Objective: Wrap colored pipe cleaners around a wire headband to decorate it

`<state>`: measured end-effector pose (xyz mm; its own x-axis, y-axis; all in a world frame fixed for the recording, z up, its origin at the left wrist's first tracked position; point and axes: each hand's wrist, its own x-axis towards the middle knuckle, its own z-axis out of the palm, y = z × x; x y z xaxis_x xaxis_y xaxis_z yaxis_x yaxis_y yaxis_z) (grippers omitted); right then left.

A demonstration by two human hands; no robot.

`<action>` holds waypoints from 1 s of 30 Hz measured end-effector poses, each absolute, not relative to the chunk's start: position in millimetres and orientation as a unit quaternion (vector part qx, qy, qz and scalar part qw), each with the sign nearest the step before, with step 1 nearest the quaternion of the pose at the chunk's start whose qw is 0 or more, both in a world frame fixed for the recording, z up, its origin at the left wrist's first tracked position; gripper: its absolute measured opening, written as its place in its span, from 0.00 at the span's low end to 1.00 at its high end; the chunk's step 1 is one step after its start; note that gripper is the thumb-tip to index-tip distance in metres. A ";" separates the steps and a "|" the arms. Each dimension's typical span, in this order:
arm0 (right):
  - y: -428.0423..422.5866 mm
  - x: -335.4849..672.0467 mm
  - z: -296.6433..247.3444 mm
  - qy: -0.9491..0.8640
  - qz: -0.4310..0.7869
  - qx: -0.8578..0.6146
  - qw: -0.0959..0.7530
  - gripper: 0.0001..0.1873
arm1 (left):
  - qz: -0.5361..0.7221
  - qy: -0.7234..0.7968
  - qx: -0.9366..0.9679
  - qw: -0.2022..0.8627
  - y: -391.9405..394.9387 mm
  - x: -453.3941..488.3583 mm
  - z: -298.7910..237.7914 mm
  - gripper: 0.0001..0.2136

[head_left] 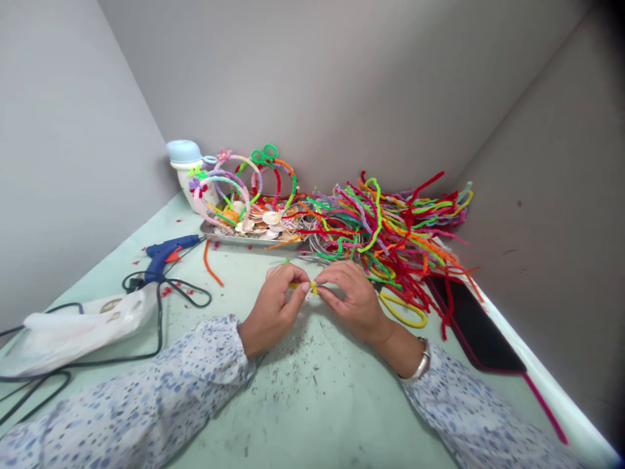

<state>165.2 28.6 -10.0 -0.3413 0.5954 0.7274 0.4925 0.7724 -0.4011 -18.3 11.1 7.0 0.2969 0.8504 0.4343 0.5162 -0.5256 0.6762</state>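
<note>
Patterned sleeves (146, 404) cross the bottom of the frame over the pale green worktop (312, 404). At centre, the left hand (273, 306) and right hand (354, 299) meet, each grip pinched on a small yellow pipe cleaner (312, 286). Behind them lies a pile of pipe cleaners (390, 228).

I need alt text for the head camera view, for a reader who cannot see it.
Two hands, left hand and right hand, pinch a small yellow pipe cleaner piece above a green table; behind lie a colourful pipe cleaner pile and a blue glue gun.
</note>
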 end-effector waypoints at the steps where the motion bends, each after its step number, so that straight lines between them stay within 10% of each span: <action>1: 28.8 165.4 -10.4 -0.817 0.057 -0.333 0.467 0.03 | 0.398 0.439 0.779 0.207 11.2 -18.2 6.8 0.05; 30: 20.1 159.2 -6.1 -0.800 0.101 -0.375 0.458 0.02 | 0.391 0.426 0.796 0.180 13.1 -16.8 3.9 0.04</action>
